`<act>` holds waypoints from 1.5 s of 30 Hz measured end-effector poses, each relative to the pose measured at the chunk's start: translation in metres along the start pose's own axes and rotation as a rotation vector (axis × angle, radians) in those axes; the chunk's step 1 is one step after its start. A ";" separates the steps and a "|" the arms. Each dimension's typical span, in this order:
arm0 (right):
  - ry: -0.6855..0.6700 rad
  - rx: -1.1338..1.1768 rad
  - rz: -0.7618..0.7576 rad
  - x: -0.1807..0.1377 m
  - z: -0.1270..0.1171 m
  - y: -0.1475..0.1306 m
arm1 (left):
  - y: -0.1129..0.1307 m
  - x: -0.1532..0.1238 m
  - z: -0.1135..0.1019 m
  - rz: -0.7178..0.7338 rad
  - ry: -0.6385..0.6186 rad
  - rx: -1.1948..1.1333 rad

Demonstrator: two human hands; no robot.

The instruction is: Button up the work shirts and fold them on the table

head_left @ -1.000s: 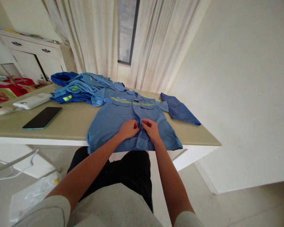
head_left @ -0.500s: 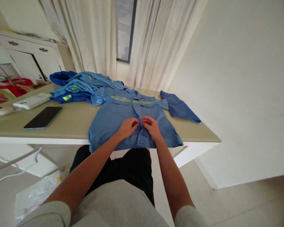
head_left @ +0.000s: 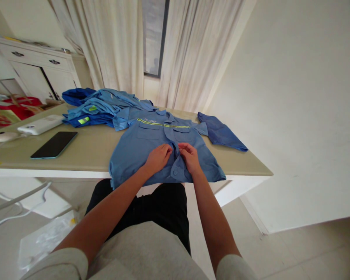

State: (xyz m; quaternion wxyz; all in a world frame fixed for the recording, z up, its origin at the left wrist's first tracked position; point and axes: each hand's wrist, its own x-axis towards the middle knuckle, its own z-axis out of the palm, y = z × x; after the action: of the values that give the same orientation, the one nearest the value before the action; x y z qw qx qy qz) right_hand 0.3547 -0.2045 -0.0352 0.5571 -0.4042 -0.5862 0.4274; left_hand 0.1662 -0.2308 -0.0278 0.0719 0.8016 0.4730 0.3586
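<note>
A person in a pale short-sleeved top and black bottoms works at the front of a blue shirt [head_left: 134, 151], which lies face up at the near edge of a tan surface [head_left: 89, 157], its hem reaching over the rim. The left hand [head_left: 160, 157] is curled nearly closed, fingertips pinching the placket [head_left: 168, 134]; the right hand [head_left: 189, 156] sits just beside it, fingers bent around a narrow gap — whether it grips the cloth, one cannot tell. A button [head_left: 175, 172] shows below the hands, and double yellow stripes cross the chest. A heap of blue garments [head_left: 105, 103] lies behind the shirt's left side, a folded dark blue garment [head_left: 223, 133] to its right — and a phone [head_left: 54, 145] rests well apart at left.
</note>
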 end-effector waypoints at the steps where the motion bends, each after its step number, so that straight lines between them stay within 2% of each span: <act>1: 0.008 -0.006 0.009 0.000 0.000 0.000 | -0.001 0.000 0.000 -0.005 0.001 -0.004; 6: -0.019 0.004 0.023 -0.001 0.003 -0.003 | -0.001 0.000 0.001 -0.024 -0.009 0.004; 12: -0.120 -0.137 -0.058 -0.002 0.007 -0.002 | -0.002 0.000 0.002 -0.034 -0.012 0.022; 18: -0.064 -0.134 -0.066 -0.001 0.004 0.005 | -0.001 0.000 0.001 0.019 -0.052 0.068; 25: -0.048 -0.352 -0.129 -0.002 0.005 0.007 | 0.002 -0.002 0.001 0.044 -0.031 0.132; 29: -0.038 -0.274 -0.125 -0.003 0.005 0.007 | 0.004 -0.003 -0.001 0.068 -0.048 0.168; 35: 0.023 -0.285 -0.092 -0.004 0.007 0.002 | 0.011 -0.003 -0.006 -0.021 -0.026 0.165; 38: 0.030 -0.210 -0.079 -0.005 0.008 0.000 | 0.012 -0.003 -0.006 -0.056 -0.023 0.157; 45: -0.037 -0.047 -0.074 -0.005 0.006 0.001 | 0.009 -0.003 -0.003 -0.058 -0.036 0.172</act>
State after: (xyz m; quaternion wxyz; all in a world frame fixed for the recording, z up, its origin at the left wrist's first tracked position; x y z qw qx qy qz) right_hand 0.3489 -0.2089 -0.0380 0.5518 -0.3872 -0.6208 0.4002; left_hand 0.1694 -0.2389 -0.0236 0.0213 0.7971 0.5236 0.3001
